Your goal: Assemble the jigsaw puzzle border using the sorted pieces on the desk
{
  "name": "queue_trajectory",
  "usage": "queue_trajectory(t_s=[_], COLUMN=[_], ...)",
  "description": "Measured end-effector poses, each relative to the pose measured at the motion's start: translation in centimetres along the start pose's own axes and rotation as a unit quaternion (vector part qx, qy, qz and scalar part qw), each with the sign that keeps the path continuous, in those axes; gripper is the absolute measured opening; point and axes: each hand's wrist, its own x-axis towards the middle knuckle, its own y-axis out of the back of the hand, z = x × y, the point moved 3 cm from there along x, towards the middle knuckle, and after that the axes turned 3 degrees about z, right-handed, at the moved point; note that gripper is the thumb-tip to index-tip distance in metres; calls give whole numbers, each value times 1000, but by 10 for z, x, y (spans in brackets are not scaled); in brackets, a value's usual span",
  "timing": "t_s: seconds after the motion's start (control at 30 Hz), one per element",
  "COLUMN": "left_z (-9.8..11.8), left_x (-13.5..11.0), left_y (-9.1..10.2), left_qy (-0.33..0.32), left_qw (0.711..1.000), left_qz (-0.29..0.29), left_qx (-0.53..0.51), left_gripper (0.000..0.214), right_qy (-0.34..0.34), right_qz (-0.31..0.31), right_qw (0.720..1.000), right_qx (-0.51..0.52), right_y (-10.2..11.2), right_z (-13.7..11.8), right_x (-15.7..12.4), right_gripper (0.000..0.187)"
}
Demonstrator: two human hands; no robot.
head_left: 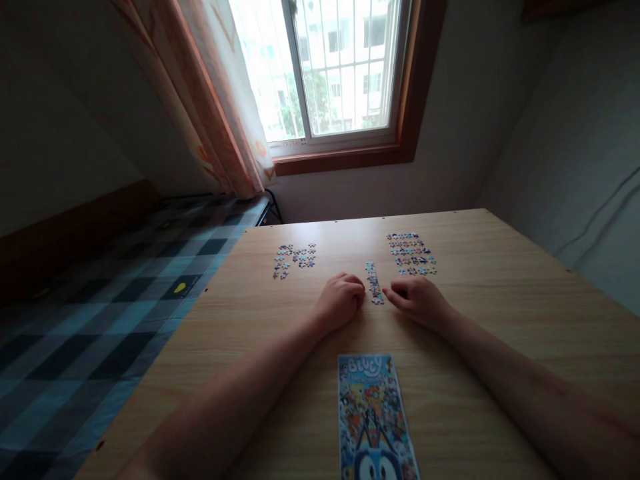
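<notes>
On the table before you, the puzzle strip lies between your left grip and right grip. Nearer you lies the card. Farther off, left pieces and right pieces flank the strip. Left of the table stands the bed; behind, the window.

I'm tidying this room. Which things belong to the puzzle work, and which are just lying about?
Likely in use: left hand, right hand, puzzle strip, left pieces, right pieces, picture sheet, table.
Likely apart: checked cloth, curtain, cable.

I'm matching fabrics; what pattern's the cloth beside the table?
The cloth is checked, blue and black; head view.
</notes>
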Motion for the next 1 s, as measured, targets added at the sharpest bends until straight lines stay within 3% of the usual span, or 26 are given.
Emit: queue_trajectory(t_s=[0.63,1.0], left_z=[5,4], left_x=[6,3], left_y=[-4,-3], left_qy=[-3,0], left_qw=[1000,1000], left_qz=[-6,0], left_qx=[28,10], left_gripper=[25,28], right_qy=[-6,1], right_qz=[-33,-27], right_qw=[994,995], right_qx=[-105,-92], right_y=[7,5], right_z=[0,-4], right_x=[1,0], right_gripper=[35,37])
